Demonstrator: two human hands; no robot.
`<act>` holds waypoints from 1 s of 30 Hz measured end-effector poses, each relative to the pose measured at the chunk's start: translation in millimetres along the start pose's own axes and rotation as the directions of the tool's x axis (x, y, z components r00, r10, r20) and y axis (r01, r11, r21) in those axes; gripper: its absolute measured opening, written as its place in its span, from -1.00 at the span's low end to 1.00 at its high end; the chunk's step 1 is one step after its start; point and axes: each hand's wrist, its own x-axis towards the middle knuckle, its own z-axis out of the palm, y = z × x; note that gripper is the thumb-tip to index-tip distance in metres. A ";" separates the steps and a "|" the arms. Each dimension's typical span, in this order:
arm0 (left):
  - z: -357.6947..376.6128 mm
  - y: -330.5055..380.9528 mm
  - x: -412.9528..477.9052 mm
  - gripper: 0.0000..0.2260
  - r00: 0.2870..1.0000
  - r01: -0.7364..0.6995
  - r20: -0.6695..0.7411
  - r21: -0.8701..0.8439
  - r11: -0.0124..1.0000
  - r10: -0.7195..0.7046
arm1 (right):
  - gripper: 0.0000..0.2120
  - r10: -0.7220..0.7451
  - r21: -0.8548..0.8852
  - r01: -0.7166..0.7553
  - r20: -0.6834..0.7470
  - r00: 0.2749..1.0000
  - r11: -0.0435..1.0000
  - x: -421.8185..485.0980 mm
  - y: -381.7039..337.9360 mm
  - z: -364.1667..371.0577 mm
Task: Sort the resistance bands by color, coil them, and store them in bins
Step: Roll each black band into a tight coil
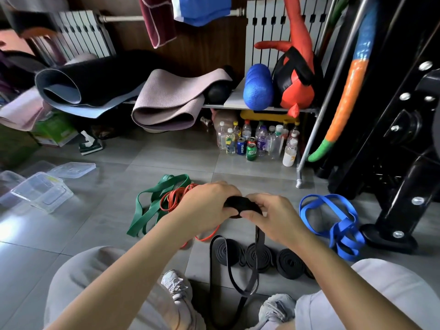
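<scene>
Now in hand: a partly wound black resistance band (240, 204), at frame centre above the grey tile floor (107, 222); its loose loop hangs down between the sneakers (176, 284).
Left hand (209, 203): fingers curled over the coil's left side.
Right hand (273, 215): thumb and fingers pinch the coil's right side.
Finished black coils (289, 263): three, flat in a row, lower centre.
Green bands (154, 201): loose tangle left of centre, orange bands (172, 198) lying across them.
Blue bands (338, 225): loose heap at right.
Clear bins (45, 191): left edge, a lid (73, 169) beside them.
</scene>
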 end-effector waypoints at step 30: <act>5.6 -4.1 -7.9 -0.51 0.962 -0.244 -0.136 -0.029 0.969 0.238 | -0.75 0.080 0.231 -0.078 0.000 0.997 0.970 -4.8 1.0 -0.8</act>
